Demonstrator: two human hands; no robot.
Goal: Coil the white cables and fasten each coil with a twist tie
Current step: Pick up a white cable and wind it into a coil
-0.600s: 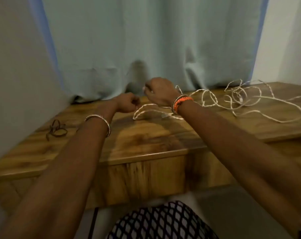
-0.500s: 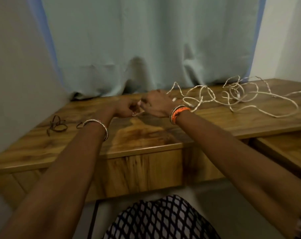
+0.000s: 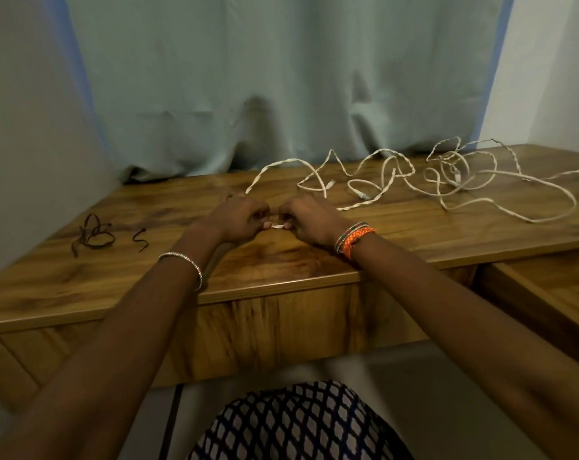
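Note:
White cables [image 3: 454,180] lie tangled across the right half of the wooden desk [image 3: 281,260]. One strand rises in an arc from behind my left hand [image 3: 238,220] toward the tangle. My left hand and my right hand [image 3: 309,220] meet at the desk's middle, fingers curled, each pinching a short white piece of cable [image 3: 277,226] between them. Dark twist ties [image 3: 92,234] lie in a small heap at the left, with one loose tie [image 3: 140,240] beside it.
A pale curtain [image 3: 281,78] hangs right behind the desk and rests on its back edge. A lower wooden surface [image 3: 547,287] adjoins the desk at the right. My lap in a netted dark fabric [image 3: 291,423] is below the desk's front edge.
Both hands came toward me and down to the desk's middle and closed together on the cable end. The long loop seen earlier by my right hand is drawn in.

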